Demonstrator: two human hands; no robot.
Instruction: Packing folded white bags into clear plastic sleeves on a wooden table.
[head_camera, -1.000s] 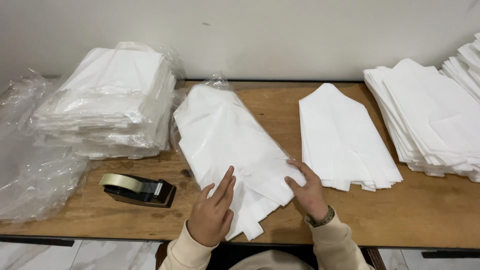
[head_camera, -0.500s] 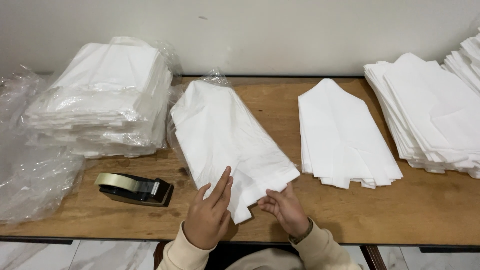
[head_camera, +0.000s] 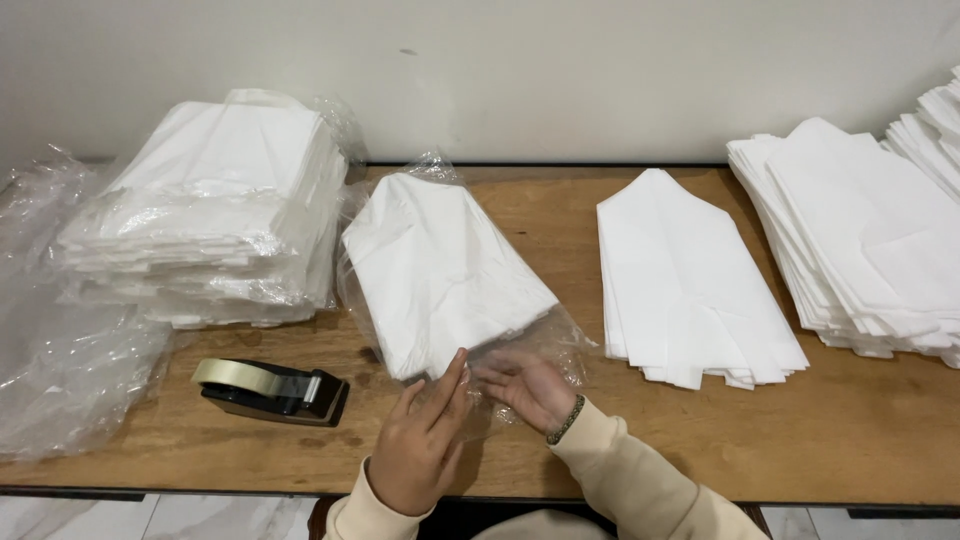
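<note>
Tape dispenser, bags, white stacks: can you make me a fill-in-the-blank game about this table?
1. The tape dispenser sits on the wooden ____.
2. Both hands, the left hand and the right hand, touch the open end of a clear plastic ____ around the white folded stack.
3. The right hand's wrist wears a ____.
4. The bare stack is coloured ____.

Missing words: table; bag; bracelet; white

Glossy plastic bag (head_camera: 520, 345), matt wooden table (head_camera: 870, 420)
</note>
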